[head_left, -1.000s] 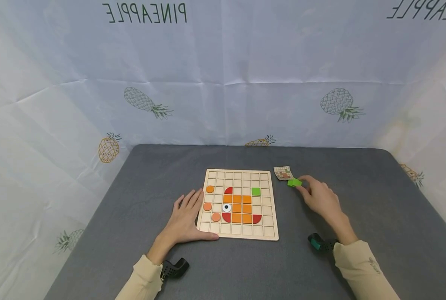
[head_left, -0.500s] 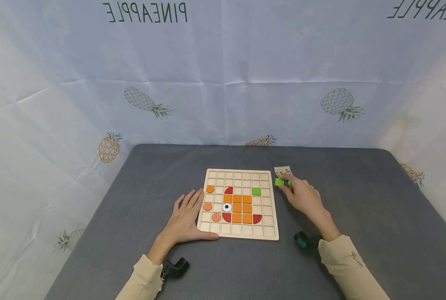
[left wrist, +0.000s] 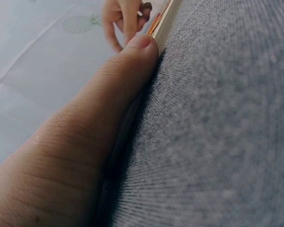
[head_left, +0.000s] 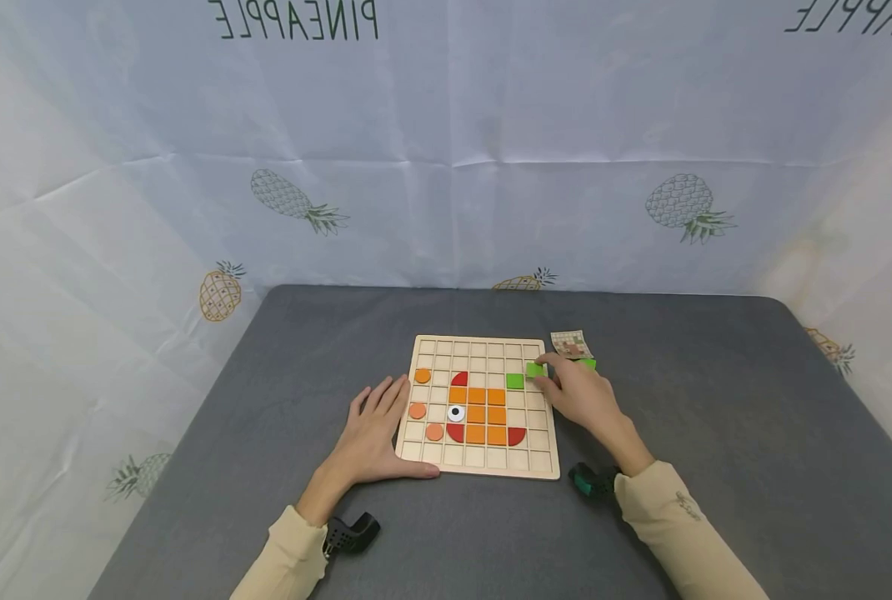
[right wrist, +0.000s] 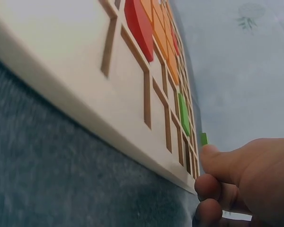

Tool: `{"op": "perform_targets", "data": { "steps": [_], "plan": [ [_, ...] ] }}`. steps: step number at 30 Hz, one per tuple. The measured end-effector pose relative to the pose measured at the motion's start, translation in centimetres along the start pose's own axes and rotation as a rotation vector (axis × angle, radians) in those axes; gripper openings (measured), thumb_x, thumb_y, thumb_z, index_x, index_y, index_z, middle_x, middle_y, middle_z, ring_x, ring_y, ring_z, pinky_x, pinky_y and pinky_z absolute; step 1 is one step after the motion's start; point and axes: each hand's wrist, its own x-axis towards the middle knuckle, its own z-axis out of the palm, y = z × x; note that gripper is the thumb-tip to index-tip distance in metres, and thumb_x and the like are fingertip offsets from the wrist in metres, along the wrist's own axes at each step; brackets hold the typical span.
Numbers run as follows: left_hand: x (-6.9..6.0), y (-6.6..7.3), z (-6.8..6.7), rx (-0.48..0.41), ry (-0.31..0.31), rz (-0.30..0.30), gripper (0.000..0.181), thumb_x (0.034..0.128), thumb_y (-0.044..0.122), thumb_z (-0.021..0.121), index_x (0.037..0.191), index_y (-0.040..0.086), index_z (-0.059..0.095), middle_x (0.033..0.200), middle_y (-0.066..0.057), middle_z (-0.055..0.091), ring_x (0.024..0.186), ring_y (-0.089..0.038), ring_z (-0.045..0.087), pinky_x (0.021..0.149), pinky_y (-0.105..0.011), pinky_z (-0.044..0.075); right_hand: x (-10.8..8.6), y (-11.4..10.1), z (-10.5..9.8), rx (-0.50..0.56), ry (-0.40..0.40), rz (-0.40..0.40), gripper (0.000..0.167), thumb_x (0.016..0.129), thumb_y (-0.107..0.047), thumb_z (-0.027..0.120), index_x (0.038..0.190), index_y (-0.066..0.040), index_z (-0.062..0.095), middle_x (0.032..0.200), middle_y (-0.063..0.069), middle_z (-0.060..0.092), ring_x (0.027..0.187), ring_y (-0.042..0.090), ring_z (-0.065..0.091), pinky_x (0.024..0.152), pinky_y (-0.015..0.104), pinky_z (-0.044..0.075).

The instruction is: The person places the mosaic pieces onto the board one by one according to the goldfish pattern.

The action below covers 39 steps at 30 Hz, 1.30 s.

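A light wooden grid board (head_left: 478,460) lies on the table, bearing orange squares (head_left: 476,414), red quarter-round pieces (head_left: 517,436), orange discs (head_left: 418,411), an eye piece (head_left: 456,413) and a green square (head_left: 515,381). My left hand (head_left: 367,435) rests at its left side, fingers spread along that edge and thumb against the near edge. My right hand (head_left: 584,400) pinches a green square tile (head_left: 534,369) between thumb and fingertips over the board's right edge. In the right wrist view that tile (right wrist: 204,138) is above the grid. Another green piece (head_left: 587,363) shows partly behind the right hand.
A small card with a printed grid picture (head_left: 569,343) lies right of the board's far corner. The dark grey tabletop (head_left: 326,350) ends at a pineapple-print curtain (head_left: 446,225). Black wrist devices (head_left: 352,533) sit under both forearms.
My right hand has moved left from beside the card to the board's right edge, carrying the green tile. The left hand stays on the board. The head view has shifted slightly.
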Motion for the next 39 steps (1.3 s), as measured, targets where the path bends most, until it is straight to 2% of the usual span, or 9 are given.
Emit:
{"op": "perform_targets", "data": {
  "steps": [11, 14, 17, 18, 20, 23, 25, 32, 39],
  "plan": [
    [0.0, 0.0, -0.1, 0.007, 0.006, 0.003, 0.137, 0.0643, 0.082, 0.072, 0.165, 0.008, 0.017, 0.172, -0.010, 0.023, 0.159, -0.034, 0.020, 0.123, -0.060, 0.016, 1.5, -0.8, 0.5, -0.009, -0.047, 0.003, 0.036, 0.100, -0.022, 0.066, 0.133, -0.006, 0.065, 0.052, 0.000, 0.049, 0.042, 0.012, 0.040, 0.042, 0.023, 0.024],
    [0.0, 0.0, -0.1, 0.005, 0.009, 0.003, 0.136, 0.0643, 0.082, 0.072, 0.164, 0.007, 0.018, 0.172, -0.010, 0.023, 0.158, -0.034, 0.021, 0.123, -0.060, 0.016, 2.0, -0.9, 0.5, -0.024, -0.056, -0.005, 0.036, 0.101, -0.021, 0.065, 0.133, -0.006, 0.065, 0.054, 0.000, 0.053, 0.043, 0.012, 0.044, 0.045, 0.027, 0.034],
    [0.0, 0.1, 0.0, 0.000, 0.008, 0.005, 0.136, 0.0646, 0.082, 0.072, 0.165, 0.008, 0.017, 0.172, -0.010, 0.023, 0.159, -0.034, 0.020, 0.123, -0.060, 0.016, 2.5, -1.0, 0.6, -0.057, -0.055, -0.008, 0.035, 0.100, -0.022, 0.065, 0.132, -0.005, 0.065, 0.058, 0.000, 0.060, 0.048, 0.012, 0.051, 0.074, 0.043, 0.057],
    [0.0, 0.1, 0.0, 0.000, 0.006, 0.005, 0.136, 0.0646, 0.082, 0.072, 0.165, 0.008, 0.017, 0.172, -0.010, 0.022, 0.159, -0.034, 0.020, 0.123, -0.060, 0.015, 2.6, -1.1, 0.5, -0.071, -0.056, -0.007, 0.036, 0.100, -0.023, 0.066, 0.132, -0.006, 0.066, 0.061, 0.001, 0.062, 0.052, 0.012, 0.053, 0.086, 0.049, 0.057],
    [0.0, 0.0, 0.1, 0.005, 0.001, 0.005, 0.136, 0.0649, 0.082, 0.072, 0.165, 0.008, 0.016, 0.172, -0.009, 0.022, 0.159, -0.034, 0.020, 0.123, -0.060, 0.015, 2.7, -1.2, 0.5, -0.082, -0.063, -0.002, 0.036, 0.100, -0.023, 0.066, 0.131, -0.006, 0.066, 0.064, 0.002, 0.065, 0.056, 0.013, 0.056, 0.092, 0.053, 0.056],
    [0.0, 0.1, 0.2, 0.006, -0.002, 0.003, 0.136, 0.0648, 0.083, 0.071, 0.165, 0.008, 0.016, 0.172, -0.009, 0.022, 0.159, -0.034, 0.020, 0.123, -0.060, 0.015, 2.8, -1.4, 0.6, -0.068, -0.088, 0.015, 0.036, 0.100, -0.024, 0.066, 0.132, -0.006, 0.066, 0.069, 0.004, 0.067, 0.058, 0.014, 0.057, 0.066, 0.041, 0.056],
    [0.0, 0.1, 0.2, 0.002, -0.004, 0.002, 0.136, 0.0647, 0.083, 0.071, 0.165, 0.008, 0.016, 0.172, -0.009, 0.022, 0.159, -0.034, 0.020, 0.123, -0.060, 0.015, 2.9, -1.4, 0.7, -0.060, -0.097, 0.018, 0.037, 0.100, -0.024, 0.066, 0.132, -0.006, 0.066, 0.070, 0.005, 0.067, 0.057, 0.014, 0.056, 0.049, 0.032, 0.045],
    [-0.1, 0.2, 0.0, -0.016, -0.007, -0.004, 0.136, 0.0645, 0.082, 0.072, 0.165, 0.008, 0.016, 0.172, -0.010, 0.021, 0.159, -0.034, 0.019, 0.123, -0.061, 0.014, 3.0, -1.5, 0.9, -0.058, -0.076, 0.009, 0.036, 0.100, -0.024, 0.066, 0.132, -0.008, 0.068, 0.063, 0.002, 0.063, 0.051, 0.013, 0.052, 0.055, 0.029, 0.041],
    [-0.1, 0.2, 0.0, -0.016, -0.006, -0.001, 0.137, 0.0643, 0.082, 0.072, 0.165, 0.008, 0.016, 0.172, -0.010, 0.021, 0.159, -0.034, 0.019, 0.123, -0.061, 0.014, 3.0, -1.5, 1.3, -0.028, -0.062, 0.013, 0.036, 0.100, -0.024, 0.066, 0.133, -0.009, 0.068, 0.059, 0.001, 0.060, 0.047, 0.013, 0.050, 0.044, 0.027, 0.035]
  ]
}}
